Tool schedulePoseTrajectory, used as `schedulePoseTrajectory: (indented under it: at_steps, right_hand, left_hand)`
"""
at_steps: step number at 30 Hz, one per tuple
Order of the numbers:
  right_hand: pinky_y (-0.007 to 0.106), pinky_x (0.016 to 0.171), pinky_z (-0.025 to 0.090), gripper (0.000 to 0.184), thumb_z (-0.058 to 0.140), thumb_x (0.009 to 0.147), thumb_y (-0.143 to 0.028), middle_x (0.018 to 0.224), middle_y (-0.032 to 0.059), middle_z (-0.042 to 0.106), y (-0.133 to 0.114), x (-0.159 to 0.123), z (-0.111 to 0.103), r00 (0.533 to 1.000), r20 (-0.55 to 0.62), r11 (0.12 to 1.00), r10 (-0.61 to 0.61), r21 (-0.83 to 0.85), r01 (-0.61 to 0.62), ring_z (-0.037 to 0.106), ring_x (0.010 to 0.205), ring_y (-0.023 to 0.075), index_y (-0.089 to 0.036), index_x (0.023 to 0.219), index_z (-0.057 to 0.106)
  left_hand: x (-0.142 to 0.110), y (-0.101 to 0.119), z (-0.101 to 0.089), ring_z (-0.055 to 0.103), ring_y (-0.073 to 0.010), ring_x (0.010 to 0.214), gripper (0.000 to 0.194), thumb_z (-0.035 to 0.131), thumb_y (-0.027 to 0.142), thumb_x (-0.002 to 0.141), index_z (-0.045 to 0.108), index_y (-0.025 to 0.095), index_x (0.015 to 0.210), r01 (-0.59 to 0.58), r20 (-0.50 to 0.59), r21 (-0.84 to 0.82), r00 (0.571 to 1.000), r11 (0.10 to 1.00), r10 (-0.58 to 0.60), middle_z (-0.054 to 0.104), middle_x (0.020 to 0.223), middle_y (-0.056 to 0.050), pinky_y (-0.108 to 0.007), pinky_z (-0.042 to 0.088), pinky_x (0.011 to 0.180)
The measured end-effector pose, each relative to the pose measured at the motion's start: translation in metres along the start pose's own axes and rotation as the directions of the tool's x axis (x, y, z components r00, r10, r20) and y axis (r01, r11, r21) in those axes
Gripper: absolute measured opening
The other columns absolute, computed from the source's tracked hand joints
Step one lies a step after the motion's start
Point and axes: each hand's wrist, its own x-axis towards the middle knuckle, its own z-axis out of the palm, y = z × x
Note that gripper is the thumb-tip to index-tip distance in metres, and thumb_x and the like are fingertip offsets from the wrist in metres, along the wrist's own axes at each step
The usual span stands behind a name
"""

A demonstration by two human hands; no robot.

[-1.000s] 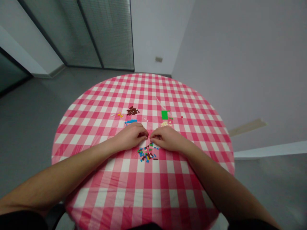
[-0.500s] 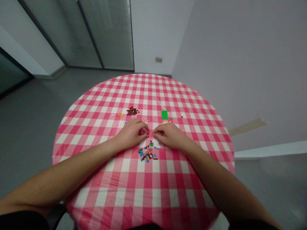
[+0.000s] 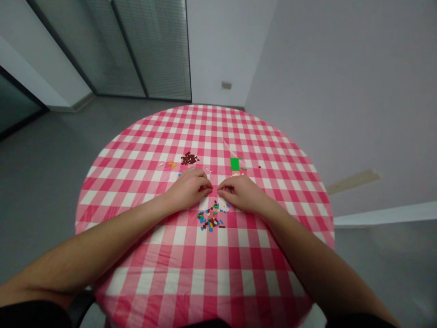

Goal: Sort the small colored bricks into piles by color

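Note:
Over the middle of the table, my left hand (image 3: 191,187) has its thumb and fingertips pinched together. Whatever lies in that pinch is too small or too hidden to make out. Just across a narrow gap, my right hand (image 3: 243,193) is also closed, with fingers curled towards the thumb; I cannot make out what it holds. Nearer to me than both hands lies a loose pile of small mixed building bricks (image 3: 209,221), in blue, brown, green, white and yellow. Some pale cream bricks (image 3: 236,175) show just beyond my right hand.
A heap of brown bricks (image 3: 189,158) lies beyond my left hand, with yellow bricks (image 3: 173,164) to its left. A green plate (image 3: 235,164) and a small red piece (image 3: 259,167) lie at the right. Checked cloth (image 3: 191,262) covers the round table.
My left thumb and fingers have closed together; a small dark brick seen near those fingertips before no longer shows. My right hand has barely moved.

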Motion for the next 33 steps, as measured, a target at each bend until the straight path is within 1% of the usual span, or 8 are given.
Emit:
schedulePoseTrajectory:
  at_steps: [4,7,11,16,22,28,33]
  right_hand:
    - [0.027,0.065,0.04,0.019,0.06,0.089,-0.019,0.082,0.0068,0.077,0.0,0.0,0.0,1.0,-0.009,1.0,0.002,0.001,-0.002,0.062,0.069,0.0154,-0.016,0.092,0.079]
    - [0.027,0.065,0.039,0.018,0.06,0.089,-0.018,0.082,0.0067,0.076,0.001,0.0,0.0,1.0,-0.011,1.0,-0.01,-0.004,0.01,0.062,0.069,0.0152,-0.015,0.09,0.078]
    - [0.026,0.064,0.038,0.017,0.06,0.088,-0.015,0.079,0.0059,0.075,0.001,0.0,0.0,1.0,-0.013,1.0,-0.017,0.002,0.017,0.061,0.067,0.0142,-0.014,0.089,0.078]
    - [0.026,0.061,0.036,0.017,0.06,0.088,-0.015,0.075,0.005,0.074,0.002,0.001,0.001,1.0,-0.016,1.0,-0.023,0.009,0.023,0.058,0.064,0.0136,-0.015,0.086,0.078]
    - [0.026,0.062,0.036,0.018,0.06,0.088,-0.017,0.077,0.0053,0.075,0.004,0.0,0.001,0.999,-0.038,0.999,-0.027,0.017,0.028,0.058,0.065,0.0138,-0.015,0.086,0.078]
    - [0.026,0.062,0.036,0.018,0.06,0.088,-0.016,0.076,0.0048,0.074,0.004,0.0,0.0,0.999,-0.047,0.999,-0.022,0.033,0.023,0.057,0.064,0.0132,-0.016,0.086,0.078]
    - [0.026,0.061,0.035,0.017,0.06,0.088,-0.016,0.076,0.0048,0.074,0.004,0.0,-0.001,0.999,-0.038,0.999,-0.022,0.023,0.023,0.057,0.064,0.0132,-0.016,0.086,0.077]
  left_hand:
    - [-0.003,0.007,-0.002,0.063,-0.0237,0.092,0.012,0.065,0.02,0.092,0.076,0.016,0.095,-0.031,0.062,-0.03,0.998,0.999,0.033,0.074,0.093,-0.008,-0.038,0.044,0.086]
    - [-0.004,0.01,-0.002,0.065,-0.0231,0.091,0.011,0.064,0.017,0.091,0.075,0.015,0.094,-0.071,0.111,-0.071,0.991,0.995,0.079,0.075,0.094,-0.008,-0.037,0.045,0.088]
    - [-0.005,0.008,0.0,0.066,-0.0222,0.091,0.011,0.065,0.017,0.09,0.074,0.016,0.097,-0.1,0.125,-0.122,0.985,0.987,0.115,0.076,0.094,-0.006,-0.036,0.046,0.088]
    - [-0.006,0.006,-0.002,0.067,-0.0214,0.093,0.014,0.067,0.015,0.089,0.074,0.017,0.101,-0.08,0.158,-0.165,0.982,0.983,0.107,0.076,0.096,-0.006,-0.035,0.047,0.089]
    - [-0.007,0.007,-0.007,0.069,-0.0248,0.092,0.014,0.071,0.023,0.09,0.077,0.015,0.099,-0.052,0.171,-0.068,0.983,0.996,0.063,0.077,0.095,-0.009,-0.037,0.047,0.087]
    - [-0.007,0.009,-0.008,0.07,-0.0207,0.087,0.01,0.069,0.016,0.09,0.078,0.018,0.092,-0.074,0.162,-0.125,0.982,0.989,0.094,0.078,0.092,-0.005,-0.034,0.047,0.087]
    - [-0.008,0.01,-0.013,0.07,-0.0203,0.089,0.013,0.068,0.009,0.087,0.077,0.017,0.09,-0.056,0.217,-0.142,0.972,0.988,0.086,0.078,0.092,-0.005,-0.031,0.048,0.085]
